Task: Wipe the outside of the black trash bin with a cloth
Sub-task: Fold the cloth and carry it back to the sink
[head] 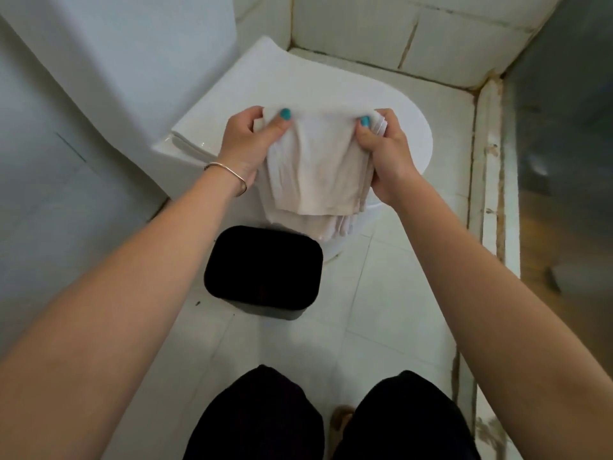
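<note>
A folded off-white cloth [318, 167] hangs between my two hands above the closed toilet lid. My left hand [247, 144] pinches its upper left corner, with a thin bangle on that wrist. My right hand [384, 154] grips the upper right edge, where several folded layers bunch together. The black trash bin [263, 272] stands on the white tiled floor below the cloth, in front of the toilet. It is rectangular with rounded corners and I see it from above. Neither hand touches the bin.
The white toilet [335, 91] with its lid down fills the space behind the bin, its tank at the left. A tiled wall runs along the back and a stained raised curb [487, 180] along the right. My knees in black trousers [258, 419] are at the bottom.
</note>
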Demonstrator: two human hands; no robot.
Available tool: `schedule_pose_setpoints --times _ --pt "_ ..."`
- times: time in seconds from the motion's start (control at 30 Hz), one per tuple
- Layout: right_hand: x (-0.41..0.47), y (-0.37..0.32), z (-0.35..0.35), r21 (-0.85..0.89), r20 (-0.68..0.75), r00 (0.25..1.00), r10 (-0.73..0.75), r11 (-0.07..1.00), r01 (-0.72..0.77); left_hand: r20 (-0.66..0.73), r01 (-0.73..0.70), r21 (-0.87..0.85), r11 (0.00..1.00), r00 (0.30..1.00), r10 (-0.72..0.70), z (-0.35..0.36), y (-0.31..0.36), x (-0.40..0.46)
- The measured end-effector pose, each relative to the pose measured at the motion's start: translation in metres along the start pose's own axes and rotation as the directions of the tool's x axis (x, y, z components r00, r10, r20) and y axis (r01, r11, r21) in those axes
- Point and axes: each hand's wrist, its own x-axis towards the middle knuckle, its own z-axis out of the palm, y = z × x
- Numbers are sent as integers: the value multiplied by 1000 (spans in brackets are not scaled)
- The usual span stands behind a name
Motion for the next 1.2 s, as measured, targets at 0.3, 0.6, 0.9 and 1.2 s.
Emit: schedule_pose_setpoints --times 0.3,0.6,0.9,1.2 --pt "-7 -74 -2 15 -42 978 207 978 -206 -41 229 51 972 973 -227 17 69 7" --pt "-46 -180 23 -92 -57 930 363 926 -367 -109 465 76 882 883 -457 13 196 -28" --pt "-77 -292 57 -199 62 895 441 884 -422 -213 548 32 836 821 -530 -15 299 -58" --pt "-105 -355 81 -309 162 866 473 858 -411 -338 585 -34 810 756 -560 -20 392 -109"
